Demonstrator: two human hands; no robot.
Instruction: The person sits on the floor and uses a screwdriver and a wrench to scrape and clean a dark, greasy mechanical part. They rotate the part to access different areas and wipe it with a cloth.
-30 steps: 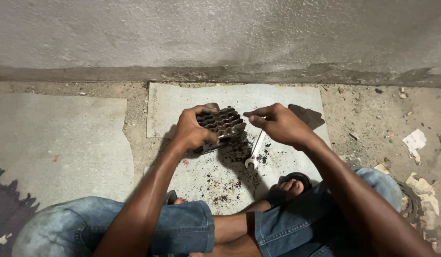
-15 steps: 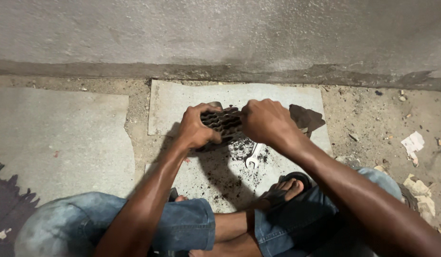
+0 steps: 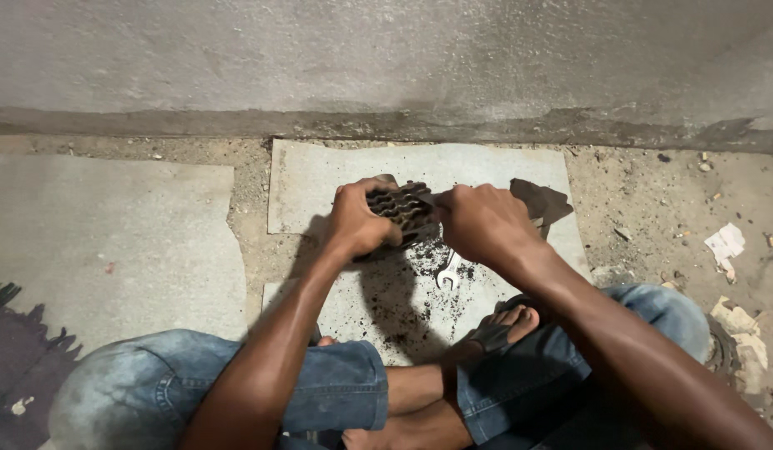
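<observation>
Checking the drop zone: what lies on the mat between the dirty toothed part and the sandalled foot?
In the head view, between the toothed part and the foot lie dark scraped-off grit and a small open-ended wrench on the grey mat.

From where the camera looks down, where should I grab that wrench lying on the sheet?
Take the wrench by its open-jawed lower end, coming from the near side: that end lies bare on the grey sheet, while its upper shank runs under the right hand.
</observation>
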